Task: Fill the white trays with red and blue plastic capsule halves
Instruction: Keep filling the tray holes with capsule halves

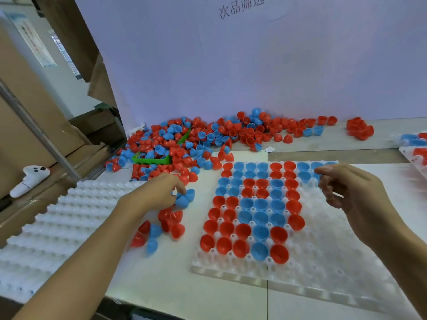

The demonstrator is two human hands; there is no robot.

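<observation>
White tray [323, 257] sits near-right of centre on the white table [175, 280], its left and far cells filled with red and blue capsule halves, open side up; right and near cells bare. Left hand [159, 192] is just left of the tray, fingers curled down and pinching blue capsule halves [184, 198] at the fingertips. Small loose cluster [161, 227] of red and blue halves lies on the table below that hand, near side. Right hand [346, 185] hovers over the tray's far-right part, fingers loosely curled, thumb and forefinger tip close together; cannot tell whether anything is pinched between them. Big pile of capsule halves [208, 139] spreads along the far-left of the table against the white back panel [254, 65], with a green bin [161, 158] half buried in it. Smaller red heap [359, 130] sits far right. Stack of empty white trays [57, 227] lies at the near-left edge. Another partly filled tray [416, 153] shows at the right edge. White game-style controller [30, 179] rests on cardboard boxes [34, 125] far left. Panel carries printed Chinese characters [240, 5] at top.
</observation>
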